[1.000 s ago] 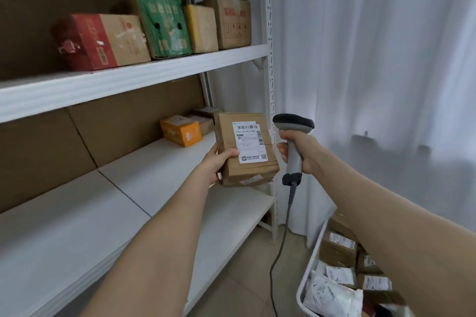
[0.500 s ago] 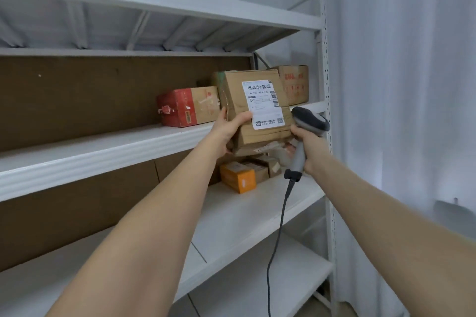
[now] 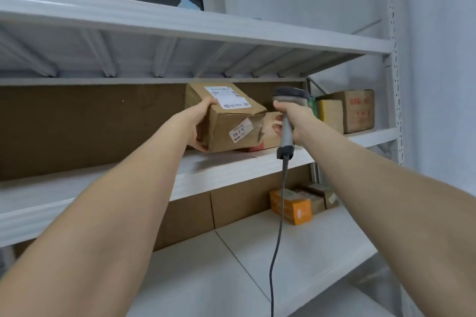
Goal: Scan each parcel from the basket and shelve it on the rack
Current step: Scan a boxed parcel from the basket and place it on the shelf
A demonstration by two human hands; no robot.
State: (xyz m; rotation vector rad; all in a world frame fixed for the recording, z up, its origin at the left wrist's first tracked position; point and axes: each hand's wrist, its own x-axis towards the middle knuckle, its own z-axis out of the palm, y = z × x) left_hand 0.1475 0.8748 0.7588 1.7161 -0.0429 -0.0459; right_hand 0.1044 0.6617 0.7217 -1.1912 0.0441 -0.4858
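Head view: the left hand (image 3: pixel 198 123) grips the left end of the parcel (image 3: pixel 226 121), thumb over the top edge and fingers curled under the bottom. The parcel is a brown cardboard box. It sits tilted over the middle shelf (image 3: pixel 219 168) of the rack, with its white shipping label facing up and a small sticker reading "70-2-5" on the near face. Its lower edge is level with the shelf board, but I cannot tell whether it rests on the board.

Half a second ago the box stood upright in front of the shelf edge, with its label facing the camera. It has since tipped back and gone further in, so that it now hides most of the red box (image 3: pixel 257 148) behind it. A second ago it was lower still, level with the shelf below.

The right hand (image 3: pixel 296 121) is wrapped round the handle of the grey scanner (image 3: pixel 287 134), whose cable (image 3: pixel 280 201) hangs straight down. The scanner was touching the parcel's lower right corner before. It is now just beside the parcel, with a gap between them.

Further right on the same shelf stand a yellow box (image 3: pixel 331 113) and a brown box with red print (image 3: pixel 358 110). On the shelf below, an orange box (image 3: pixel 291 210) sits in front of smaller brown ones (image 3: pixel 318 199). The camera has tilted upward, and the underside of the top shelf (image 3: pixel 180 59) now fills the upper part of the picture.
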